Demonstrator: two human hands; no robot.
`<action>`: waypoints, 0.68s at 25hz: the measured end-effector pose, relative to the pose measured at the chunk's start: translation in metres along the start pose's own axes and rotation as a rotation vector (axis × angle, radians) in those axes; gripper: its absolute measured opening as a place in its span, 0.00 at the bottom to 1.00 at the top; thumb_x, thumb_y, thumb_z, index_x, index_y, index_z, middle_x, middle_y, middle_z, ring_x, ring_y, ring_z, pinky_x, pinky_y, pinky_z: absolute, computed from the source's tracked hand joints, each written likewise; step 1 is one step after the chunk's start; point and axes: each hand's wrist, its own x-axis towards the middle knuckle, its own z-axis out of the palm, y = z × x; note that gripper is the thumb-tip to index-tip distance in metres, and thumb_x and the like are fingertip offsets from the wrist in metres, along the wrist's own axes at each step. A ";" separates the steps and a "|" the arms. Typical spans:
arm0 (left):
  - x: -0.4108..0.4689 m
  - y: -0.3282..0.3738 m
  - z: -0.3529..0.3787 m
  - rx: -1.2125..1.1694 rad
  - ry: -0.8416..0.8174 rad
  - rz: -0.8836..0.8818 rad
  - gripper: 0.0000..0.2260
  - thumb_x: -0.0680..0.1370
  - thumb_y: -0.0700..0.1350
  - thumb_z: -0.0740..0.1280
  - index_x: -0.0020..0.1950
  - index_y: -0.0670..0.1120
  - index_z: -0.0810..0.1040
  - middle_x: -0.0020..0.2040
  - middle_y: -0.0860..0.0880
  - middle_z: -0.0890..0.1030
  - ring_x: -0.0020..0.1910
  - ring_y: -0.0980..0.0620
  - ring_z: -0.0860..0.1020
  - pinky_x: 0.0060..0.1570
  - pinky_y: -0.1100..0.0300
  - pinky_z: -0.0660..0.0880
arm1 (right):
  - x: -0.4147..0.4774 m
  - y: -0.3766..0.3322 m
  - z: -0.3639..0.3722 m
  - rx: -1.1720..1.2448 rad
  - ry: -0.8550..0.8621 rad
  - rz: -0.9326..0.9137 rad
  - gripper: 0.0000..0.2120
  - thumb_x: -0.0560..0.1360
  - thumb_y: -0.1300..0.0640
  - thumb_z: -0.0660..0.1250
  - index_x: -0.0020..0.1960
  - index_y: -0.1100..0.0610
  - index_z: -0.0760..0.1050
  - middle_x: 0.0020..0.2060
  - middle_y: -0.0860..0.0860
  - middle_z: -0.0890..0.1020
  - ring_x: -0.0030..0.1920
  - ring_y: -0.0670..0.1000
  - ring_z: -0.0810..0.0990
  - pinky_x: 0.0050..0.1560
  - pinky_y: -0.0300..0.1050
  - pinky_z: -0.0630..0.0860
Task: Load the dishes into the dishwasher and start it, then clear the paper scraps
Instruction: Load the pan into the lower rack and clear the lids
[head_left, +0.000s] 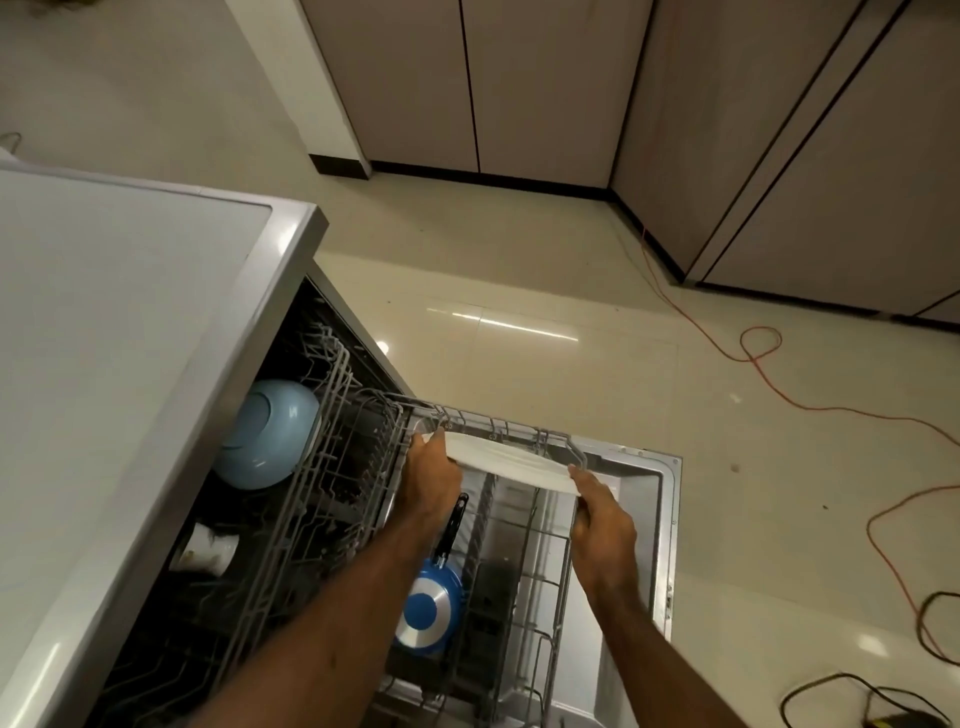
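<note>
White plate (511, 465) sits between both hands on my feed, just right of centre and seen almost edge-on. The left hand (431, 480) grips its rim at nine o'clock and the right hand (605, 514) grips the rim at three o'clock, the fingers (582, 480) of each curled narrow round the edge. I see the plate over the far end of the pulled-out wire rack (545, 571) of the dishwasher (662, 519), whose door lies open and flat below; whether the plate touches the tines I cannot tell. At six o'clock of the plate a blue frying pan (428, 608) stands on edge in that same rack, its black handle pointing up toward the left wrist. Farther inside the machine, at nine o'clock of the plate, a pale blue bowl (267, 434) rests tilted in the inner rack, and a white mug (205, 548) lies near it at seven o'clock. The grey table (104, 312) covers the machine at my left. An orange cable (758, 353) loops over the glossy floor (519, 270) at three o'clock, and cabinet doors (519, 78) stand at twelve.
</note>
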 end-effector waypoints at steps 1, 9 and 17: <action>0.004 -0.002 0.002 0.005 0.001 0.004 0.26 0.82 0.33 0.62 0.80 0.45 0.66 0.73 0.41 0.69 0.58 0.50 0.76 0.51 0.65 0.78 | 0.002 0.002 0.002 0.000 -0.010 -0.004 0.26 0.82 0.69 0.63 0.75 0.48 0.74 0.71 0.49 0.78 0.73 0.53 0.76 0.73 0.60 0.73; 0.029 -0.015 0.018 -0.027 -0.009 0.096 0.20 0.85 0.38 0.60 0.77 0.46 0.71 0.70 0.40 0.73 0.54 0.52 0.76 0.51 0.69 0.71 | 0.030 0.004 0.002 0.020 -0.007 0.044 0.22 0.83 0.66 0.63 0.73 0.49 0.76 0.68 0.48 0.80 0.67 0.48 0.79 0.73 0.51 0.74; 0.040 -0.022 0.003 -0.133 0.148 0.351 0.16 0.82 0.39 0.65 0.67 0.51 0.80 0.61 0.49 0.80 0.52 0.54 0.80 0.50 0.67 0.78 | 0.048 -0.020 -0.017 -0.088 0.068 -0.111 0.23 0.81 0.69 0.64 0.71 0.50 0.77 0.67 0.47 0.81 0.66 0.49 0.80 0.71 0.50 0.75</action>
